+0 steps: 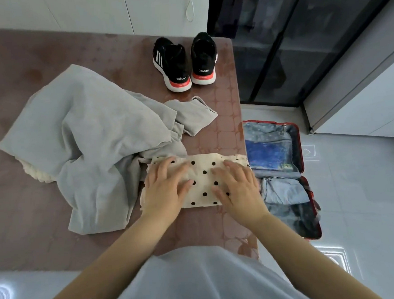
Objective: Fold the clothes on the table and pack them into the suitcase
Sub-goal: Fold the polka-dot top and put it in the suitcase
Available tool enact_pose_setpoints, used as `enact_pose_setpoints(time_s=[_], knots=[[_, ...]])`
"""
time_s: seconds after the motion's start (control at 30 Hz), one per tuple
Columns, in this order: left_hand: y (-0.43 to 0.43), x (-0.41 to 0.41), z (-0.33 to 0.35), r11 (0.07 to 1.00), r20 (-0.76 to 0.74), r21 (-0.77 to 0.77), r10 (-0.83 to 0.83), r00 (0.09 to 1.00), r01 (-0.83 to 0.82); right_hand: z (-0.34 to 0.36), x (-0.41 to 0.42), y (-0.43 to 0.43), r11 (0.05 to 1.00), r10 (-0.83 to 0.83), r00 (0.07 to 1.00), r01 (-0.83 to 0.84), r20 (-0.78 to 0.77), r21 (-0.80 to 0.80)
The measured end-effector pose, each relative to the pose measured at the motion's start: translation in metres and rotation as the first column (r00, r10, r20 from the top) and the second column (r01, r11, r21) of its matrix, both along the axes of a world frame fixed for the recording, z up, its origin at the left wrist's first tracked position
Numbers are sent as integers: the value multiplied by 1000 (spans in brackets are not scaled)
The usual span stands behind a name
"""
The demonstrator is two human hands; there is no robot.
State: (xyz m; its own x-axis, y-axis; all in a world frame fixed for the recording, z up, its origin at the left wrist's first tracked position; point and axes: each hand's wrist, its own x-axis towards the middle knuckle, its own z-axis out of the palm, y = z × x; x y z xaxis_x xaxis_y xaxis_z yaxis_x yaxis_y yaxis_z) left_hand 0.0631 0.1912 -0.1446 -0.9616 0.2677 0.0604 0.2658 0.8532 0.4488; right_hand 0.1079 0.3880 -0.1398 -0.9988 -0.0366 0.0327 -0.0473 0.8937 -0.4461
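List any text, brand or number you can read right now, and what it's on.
"adidas": heel of the black shoe nearer the table edge.
"adida", last letter curving out of view: heel of the striped black shoe.
Faint mark on the floor tile beside the suitcase: too blurred to read.

A cream knit (35, 172) lies mostly hidden under the grey garment (85, 133); the table (20, 208) hides the suitcase's (299, 143) left edge

Glossy grey floor (362, 196), dark glass cabinet (300, 37)
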Motion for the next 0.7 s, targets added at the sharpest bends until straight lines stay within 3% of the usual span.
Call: enact_pose_setpoints(time_s=[0.07,0.13,0.23,0.3,0.37,0.43,0.53,0.7], knots=[[0,-3,-12,993,149,-97,80,986,-66,-14,1,-2,998,43,980,-52,194,43],[0,-6,-20,982,181,-146,143,973,-117,-23,-4,2,996,31,966,-50,256,69],[2,-6,-14,971,84,31,233,969,-236,-19,-7,6,999,36,956,-28,291,-30],[-1,-2,-7,877,84,158,446,891,-454,-11,-8,12,982,-44,969,87,245,-170],[-6,4,-1,726,232,200,618,751,-658,-7,-10,23,903,-234,947,295,219,-314],[-7,12,1,639,415,224,621,665,-736,-6,-11,32,784,-337,869,473,364,-403],[-5,24,-3,685,547,141,548,633,-714,-15,-3,31,636,-335,725,645,602,-423],[-11,18,7,762,560,111,482,674,-637,-9,4,29,547,-289,672,701,682,-458]])
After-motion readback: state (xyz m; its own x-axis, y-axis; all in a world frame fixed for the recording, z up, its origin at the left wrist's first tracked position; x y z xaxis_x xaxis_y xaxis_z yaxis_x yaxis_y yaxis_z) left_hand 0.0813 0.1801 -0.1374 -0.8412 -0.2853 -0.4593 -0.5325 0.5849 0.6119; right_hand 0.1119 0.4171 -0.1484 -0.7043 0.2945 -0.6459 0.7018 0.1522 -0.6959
